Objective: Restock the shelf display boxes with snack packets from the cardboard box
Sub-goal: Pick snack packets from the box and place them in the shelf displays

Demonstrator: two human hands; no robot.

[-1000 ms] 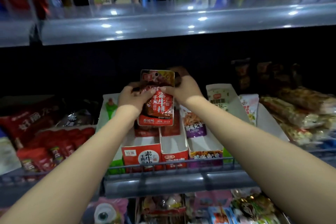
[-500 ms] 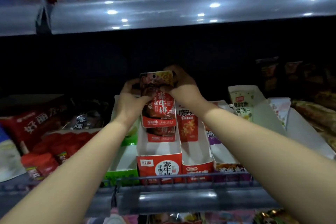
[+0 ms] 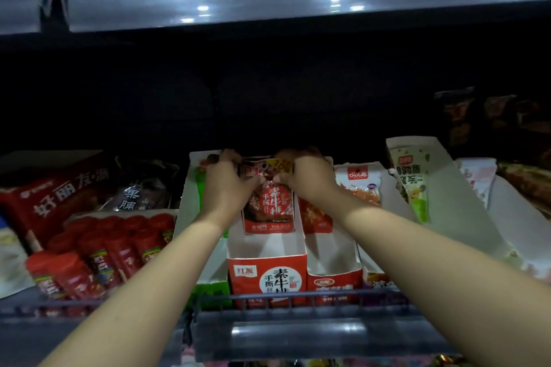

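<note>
Wire-fronted shelf [image 3: 298, 334] carries row of open display boxes [image 3: 267, 271], red sausage packs [image 3: 98, 253], perhaps bagged snacks far right.

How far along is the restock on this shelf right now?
Done: little that shows; no earlier packet is visible in the red display box. In hand: left hand and right hand grip a red snack packet by its top, lowering it into that box. Left: its front half is bare, and the neighbouring box looks part-empty.

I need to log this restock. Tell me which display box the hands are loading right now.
The red-fronted display box, second from left in the row: both hands hold the red packet inside it. Its neighbours go untouched.
</note>
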